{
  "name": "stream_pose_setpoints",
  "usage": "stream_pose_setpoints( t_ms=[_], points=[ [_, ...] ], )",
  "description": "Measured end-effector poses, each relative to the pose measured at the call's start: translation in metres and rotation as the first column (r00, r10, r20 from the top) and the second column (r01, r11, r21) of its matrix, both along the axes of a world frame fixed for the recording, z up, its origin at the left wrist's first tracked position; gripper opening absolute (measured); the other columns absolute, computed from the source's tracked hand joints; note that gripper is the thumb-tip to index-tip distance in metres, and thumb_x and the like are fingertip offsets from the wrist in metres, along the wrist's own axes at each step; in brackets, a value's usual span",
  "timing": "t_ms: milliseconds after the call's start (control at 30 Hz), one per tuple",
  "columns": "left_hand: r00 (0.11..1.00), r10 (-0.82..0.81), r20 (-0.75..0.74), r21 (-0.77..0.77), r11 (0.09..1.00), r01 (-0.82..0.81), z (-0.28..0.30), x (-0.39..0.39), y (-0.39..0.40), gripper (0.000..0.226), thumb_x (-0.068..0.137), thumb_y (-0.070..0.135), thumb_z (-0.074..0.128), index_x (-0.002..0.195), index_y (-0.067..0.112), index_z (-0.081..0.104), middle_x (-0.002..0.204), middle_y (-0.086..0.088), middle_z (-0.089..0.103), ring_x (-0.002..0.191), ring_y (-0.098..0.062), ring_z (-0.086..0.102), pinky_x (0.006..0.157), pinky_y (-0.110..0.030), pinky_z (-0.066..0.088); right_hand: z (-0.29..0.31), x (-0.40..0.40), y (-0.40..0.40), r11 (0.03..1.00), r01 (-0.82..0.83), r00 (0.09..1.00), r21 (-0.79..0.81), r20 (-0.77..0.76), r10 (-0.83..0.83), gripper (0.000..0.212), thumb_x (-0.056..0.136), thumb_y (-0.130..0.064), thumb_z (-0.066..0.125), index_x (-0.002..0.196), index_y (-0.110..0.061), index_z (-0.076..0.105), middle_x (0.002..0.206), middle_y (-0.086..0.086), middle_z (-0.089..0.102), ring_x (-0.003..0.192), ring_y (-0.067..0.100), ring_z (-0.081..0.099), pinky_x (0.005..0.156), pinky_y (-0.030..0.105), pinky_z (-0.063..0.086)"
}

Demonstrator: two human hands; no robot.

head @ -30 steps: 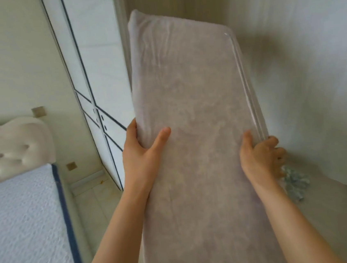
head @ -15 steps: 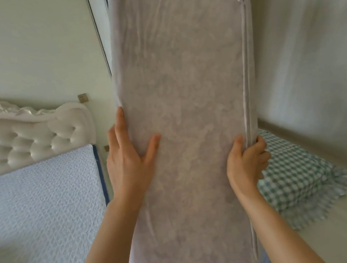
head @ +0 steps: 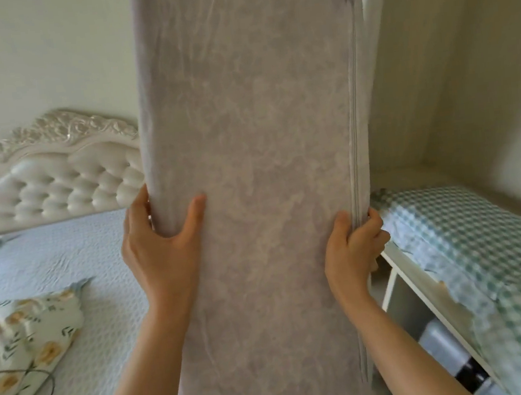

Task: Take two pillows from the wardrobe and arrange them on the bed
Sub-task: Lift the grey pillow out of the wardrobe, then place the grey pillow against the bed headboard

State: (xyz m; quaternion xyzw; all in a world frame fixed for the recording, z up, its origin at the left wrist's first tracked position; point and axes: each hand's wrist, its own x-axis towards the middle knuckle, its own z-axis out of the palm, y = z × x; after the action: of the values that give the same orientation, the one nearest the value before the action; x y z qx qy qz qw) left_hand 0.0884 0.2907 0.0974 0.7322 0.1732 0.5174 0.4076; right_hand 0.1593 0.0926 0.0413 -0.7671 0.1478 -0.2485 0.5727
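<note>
While the grey pillow (head: 259,165) is held upright above the bed (head: 76,258), its long edges are clasped by the left hand (head: 161,249) and right hand (head: 351,245), fingers wrapped tight; it is best lowered flat toward the headboard (head: 52,184), beside the floral pillow (head: 23,338).

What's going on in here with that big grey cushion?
A person is holding a long grey pillow upright in front of them, left hand gripping one long edge and right hand gripping the zipped edge. The bed lies to the left, with a floral pillow already on it. The grey pillow hasn't been laid down yet.
</note>
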Motion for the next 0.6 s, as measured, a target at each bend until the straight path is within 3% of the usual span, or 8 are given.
stream_pose_setpoints(
  t_ms=[100,167,233,400,500,600],
  points=[
    [0.999,0.020,-0.040,-0.040,0.999,-0.022,-0.001,0.005,0.028,0.055,0.071,0.069,0.068,0.098,0.020,0.065,0.091,0.016,0.054,0.077,0.004,0.050,0.072,-0.021,0.039,0.004,0.021,0.030,0.999,-0.045,0.998,-0.014,0.032,0.045,0.054,0.093,-0.042,0.044,0.138,-0.013,0.033,0.131,0.015,0.038,0.114,0.033,0.042,0.098,0.056,0.035],
    [0.998,0.026,-0.049,-0.085,0.996,-0.030,-0.003,0.012,0.046,0.043,0.073,0.063,0.071,0.071,0.023,0.055,0.084,0.016,0.051,0.069,0.007,0.048,0.065,-0.017,0.036,0.006,0.038,0.050,0.998,-0.065,0.997,-0.027,0.028,0.066,0.054,0.090,-0.044,0.042,0.135,-0.015,0.036,0.127,0.014,0.041,0.110,0.033,0.045,0.095,0.055,0.034],
    [0.998,0.047,-0.036,-0.088,0.995,-0.050,-0.007,0.022,0.061,0.047,0.079,0.053,0.073,0.058,0.025,0.042,0.076,0.013,0.049,0.061,0.002,0.046,0.059,-0.015,0.034,0.006,0.057,0.070,0.995,-0.082,0.997,-0.058,0.007,0.082,0.054,0.089,-0.046,0.040,0.134,-0.016,0.037,0.126,0.015,0.043,0.108,0.034,0.045,0.094,0.055,0.034],
    [0.992,0.112,0.064,-0.101,0.989,-0.105,-0.021,0.058,0.096,0.044,0.085,0.036,0.073,0.054,0.012,0.053,0.072,0.011,0.054,0.061,-0.004,0.049,0.059,-0.012,0.037,0.004,0.104,0.117,0.963,-0.243,0.963,-0.116,-0.145,0.225,0.053,0.097,-0.042,0.035,0.143,-0.014,0.030,0.136,0.017,0.038,0.118,0.036,0.043,0.100,0.056,0.033],
    [0.986,0.149,0.071,-0.036,0.989,-0.147,-0.028,0.084,0.113,0.046,0.085,0.032,0.073,0.053,0.012,0.048,0.071,0.006,0.051,0.060,-0.014,0.047,0.055,-0.019,0.036,0.021,0.122,0.144,0.888,-0.419,0.905,-0.190,-0.174,0.389,0.054,0.098,-0.031,0.041,0.145,-0.009,0.029,0.146,0.017,0.029,0.128,0.036,0.038,0.106,0.051,0.034],
    [0.984,0.176,0.037,0.142,0.973,-0.180,-0.037,0.112,0.119,0.041,0.083,0.020,0.078,0.052,0.013,0.050,0.067,0.008,0.049,0.053,-0.016,0.046,0.048,-0.032,0.036,0.059,0.127,0.183,0.767,-0.579,0.791,-0.275,0.038,0.611,0.056,0.097,-0.031,0.050,0.143,-0.005,0.034,0.146,0.014,0.035,0.132,0.027,0.037,0.106,0.018,0.023]
  ],
)
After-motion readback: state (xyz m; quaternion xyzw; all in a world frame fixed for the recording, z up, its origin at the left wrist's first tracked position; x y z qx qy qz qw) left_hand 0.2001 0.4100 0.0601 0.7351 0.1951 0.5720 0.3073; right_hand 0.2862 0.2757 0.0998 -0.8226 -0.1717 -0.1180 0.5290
